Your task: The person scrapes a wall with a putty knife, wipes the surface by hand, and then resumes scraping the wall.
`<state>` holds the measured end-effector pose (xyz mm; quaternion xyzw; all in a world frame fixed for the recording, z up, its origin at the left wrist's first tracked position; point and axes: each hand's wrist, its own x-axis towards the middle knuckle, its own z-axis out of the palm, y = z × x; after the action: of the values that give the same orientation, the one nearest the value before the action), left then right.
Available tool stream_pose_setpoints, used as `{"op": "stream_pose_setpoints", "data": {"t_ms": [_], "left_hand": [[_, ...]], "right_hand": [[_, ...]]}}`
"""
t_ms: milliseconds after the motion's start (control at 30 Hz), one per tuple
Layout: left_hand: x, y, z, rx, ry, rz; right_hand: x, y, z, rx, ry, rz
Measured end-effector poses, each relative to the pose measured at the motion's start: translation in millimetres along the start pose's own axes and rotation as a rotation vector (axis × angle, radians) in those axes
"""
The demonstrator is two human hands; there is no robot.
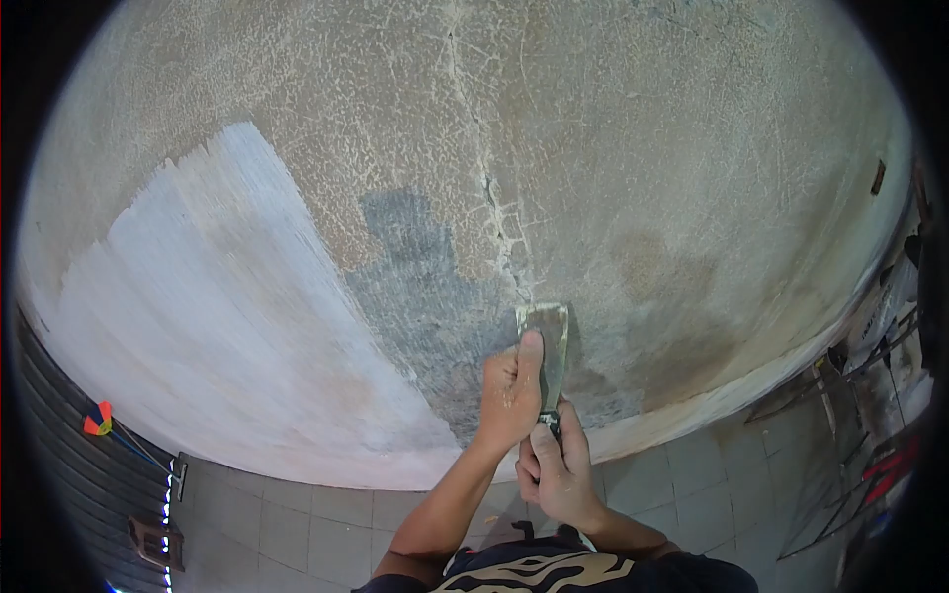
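Observation:
A putty knife [556, 368] with a wide, smeared blade points up the wall, its front edge at the lower end of a long crack [491, 203]. My right hand [561, 476] is wrapped around its dark handle, most of which is hidden by the fingers. Higher up, my left hand [509, 395] grips the blade from the side, thumb laid flat along its face. Pale dust marks the left hand. Around the blade, the wall [633, 178] is brownish and crazed with fine lines. A grey scraped patch [415, 287] lies left of the knife.
White paint or filler [227, 306] covers the wall's lower left. Grey floor tiles [336, 509] run along its foot. A corrugated shutter [59, 465] and an orange-and-blue object [99, 419] stand at left. Metal frames and red items [895, 465] are at right.

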<state>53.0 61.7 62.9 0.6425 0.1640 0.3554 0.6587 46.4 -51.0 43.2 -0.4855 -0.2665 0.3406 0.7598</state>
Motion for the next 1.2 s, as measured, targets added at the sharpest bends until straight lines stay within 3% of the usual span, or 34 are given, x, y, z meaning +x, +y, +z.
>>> {"op": "stream_pose_setpoints", "data": {"t_ms": [200, 400, 500, 600, 700, 800, 900, 1100, 1200], "left_hand": [[-6.4, -32.3, -9.4, 0.150, 0.031, 0.052], [1.1, -1.7, -3.0, -0.026, 0.009, 0.023], [-2.9, -25.6, -9.8, 0.114, 0.047, 0.052], [-1.0, -26.2, -8.9, 0.045, 0.036, 0.032], [5.5, 1.3, -5.9, 0.042, 0.038, 0.087], [2.0, 2.0, -6.2, 0.029, 0.024, 0.033], [-0.5, -28.3, -13.5, 0.151, 0.019, 0.093], [7.9, 19.6, -4.7, 0.004, 0.007, 0.086], [3.5, 1.0, -8.6, 0.141, 0.043, 0.087]], "right_hand": [[-3.8, 27.0, -7.1, -0.022, 0.004, 0.027], [-1.5, -0.8, 7.1, 0.011, 0.000, -0.020], [-1.3, 22.4, 1.4, 0.001, 0.022, -0.033], [0.2, 22.5, 1.7, 0.006, 0.018, -0.023], [4.3, -7.3, 7.1, 0.017, -0.033, -0.020], [2.8, 4.0, 6.5, 0.023, -0.020, -0.040], [-0.2, 25.6, -1.0, 0.013, 0.010, 0.002], [4.5, -12.5, 13.3, 0.044, -0.033, -0.037], [6.3, 5.3, 6.6, 0.030, -0.004, -0.032]]}}
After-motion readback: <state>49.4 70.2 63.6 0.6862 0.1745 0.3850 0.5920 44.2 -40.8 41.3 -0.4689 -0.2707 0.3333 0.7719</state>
